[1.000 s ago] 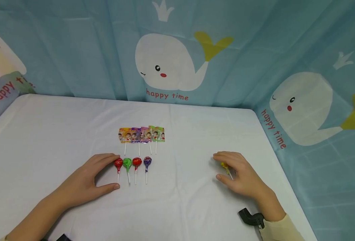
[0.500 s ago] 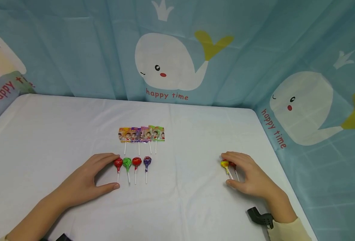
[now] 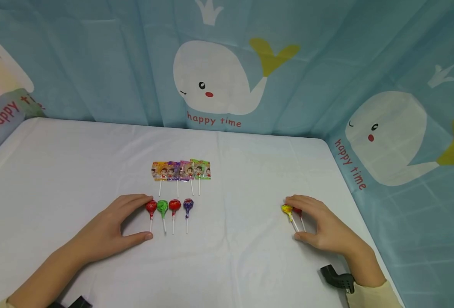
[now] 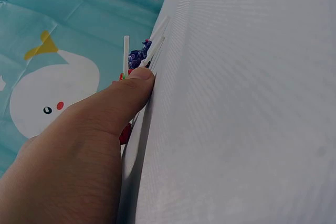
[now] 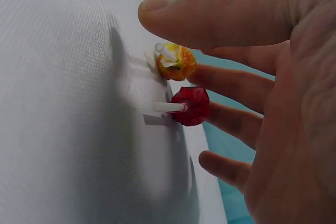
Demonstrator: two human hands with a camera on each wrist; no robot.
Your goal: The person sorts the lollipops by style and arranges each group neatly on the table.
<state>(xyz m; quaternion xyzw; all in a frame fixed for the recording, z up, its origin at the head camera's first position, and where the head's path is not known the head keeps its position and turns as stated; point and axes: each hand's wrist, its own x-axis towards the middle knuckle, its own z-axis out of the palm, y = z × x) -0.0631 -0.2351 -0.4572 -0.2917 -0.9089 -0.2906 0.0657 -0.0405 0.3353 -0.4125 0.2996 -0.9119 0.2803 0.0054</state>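
Note:
On the white table, a row of lollipops starts with a red lollipop (image 3: pixel 151 207), followed by a green lollipop (image 3: pixel 162 207), a second red lollipop (image 3: pixel 174 205) and a purple lollipop (image 3: pixel 188 205). My left hand (image 3: pixel 109 229) rests at the row's left end, fingertips by the first red head and thumb near its stick. Farther right, my right hand (image 3: pixel 321 222) lies beside a yellow lollipop (image 3: pixel 287 209) and a dark red lollipop (image 5: pixel 191 106), thumb and fingers spread around them. In the right wrist view its fingers are apart and grip nothing.
Behind the row lie several lollipops in flat printed wrappers, among them an orange packet (image 3: pixel 159 171) and a green packet (image 3: pixel 202 170). A blue whale-print curtain (image 3: pixel 134 64) hangs behind the table (image 3: pixel 246 171). A black wrist device (image 3: pixel 336 278) sits by my right sleeve.
My right hand has shifted to the right, uncovering the yellow lollipop and then part of the dark red one. The left hand and its row of lollipops stay in place.

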